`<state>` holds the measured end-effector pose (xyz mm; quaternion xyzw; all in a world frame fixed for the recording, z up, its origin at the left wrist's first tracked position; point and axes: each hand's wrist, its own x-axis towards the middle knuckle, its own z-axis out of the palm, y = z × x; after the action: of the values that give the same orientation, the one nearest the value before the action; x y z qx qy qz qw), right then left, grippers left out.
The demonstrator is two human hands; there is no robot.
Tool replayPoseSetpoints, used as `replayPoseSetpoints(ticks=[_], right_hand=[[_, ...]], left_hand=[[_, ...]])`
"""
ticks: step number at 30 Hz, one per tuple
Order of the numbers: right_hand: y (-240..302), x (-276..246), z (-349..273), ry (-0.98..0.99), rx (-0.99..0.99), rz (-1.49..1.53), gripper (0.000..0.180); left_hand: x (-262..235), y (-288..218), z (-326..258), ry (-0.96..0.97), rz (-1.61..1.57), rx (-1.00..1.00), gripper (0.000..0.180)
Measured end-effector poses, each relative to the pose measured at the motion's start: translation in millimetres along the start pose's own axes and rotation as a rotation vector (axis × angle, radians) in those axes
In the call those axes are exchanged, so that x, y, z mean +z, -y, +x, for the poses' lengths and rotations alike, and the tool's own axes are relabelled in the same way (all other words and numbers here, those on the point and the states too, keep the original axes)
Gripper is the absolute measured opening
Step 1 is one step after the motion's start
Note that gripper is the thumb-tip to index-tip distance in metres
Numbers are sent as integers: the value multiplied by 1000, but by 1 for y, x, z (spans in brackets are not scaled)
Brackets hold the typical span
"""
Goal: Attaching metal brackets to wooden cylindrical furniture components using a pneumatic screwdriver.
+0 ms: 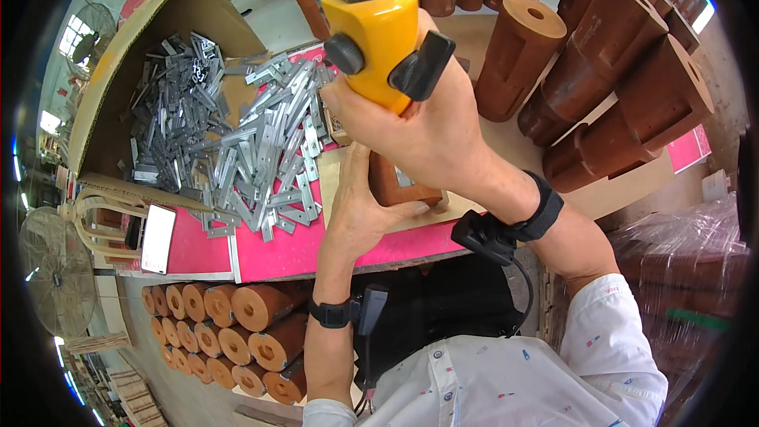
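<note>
A yellow power tool (pixel 379 39) with black knobs is gripped in my right hand (pixel 423 119), its fingers wrapped around the body. The tool stands above a brown wooden block (pixel 423 194) on the table. Whether its tip touches the wood is hidden behind my right hand. A small patch of bare metal (pixel 402 176) shows on the wood. My left hand (pixel 360 205) clasps the near left side of the block, with the thumb along its front edge and the fingers behind it. To the left lies a loose heap of flat metal brackets (pixel 269 142).
An open cardboard box (pixel 103 122) tipped toward me spills more brackets. Brown wooden cylinders (pixel 518 55) stand and lean at the right and back. Several rows of cylinders (pixel 257 308) are stacked below the table. A white phone-like slab (pixel 159 239) leans at the pink table's (pixel 348 257) left end.
</note>
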<state>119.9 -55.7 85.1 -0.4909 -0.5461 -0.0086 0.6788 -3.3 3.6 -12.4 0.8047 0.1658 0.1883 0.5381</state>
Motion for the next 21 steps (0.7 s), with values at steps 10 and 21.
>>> replayPoseSetpoints(ticks=[10, 21], right_hand=[[2, -5, -5, -11, 105, 70, 33], [22, -30, 0, -124, 100, 195, 48]], left_hand=[[-1, -3, 0, -20, 56, 74, 106], [-12, -31, 11, 134, 573, 246, 97]])
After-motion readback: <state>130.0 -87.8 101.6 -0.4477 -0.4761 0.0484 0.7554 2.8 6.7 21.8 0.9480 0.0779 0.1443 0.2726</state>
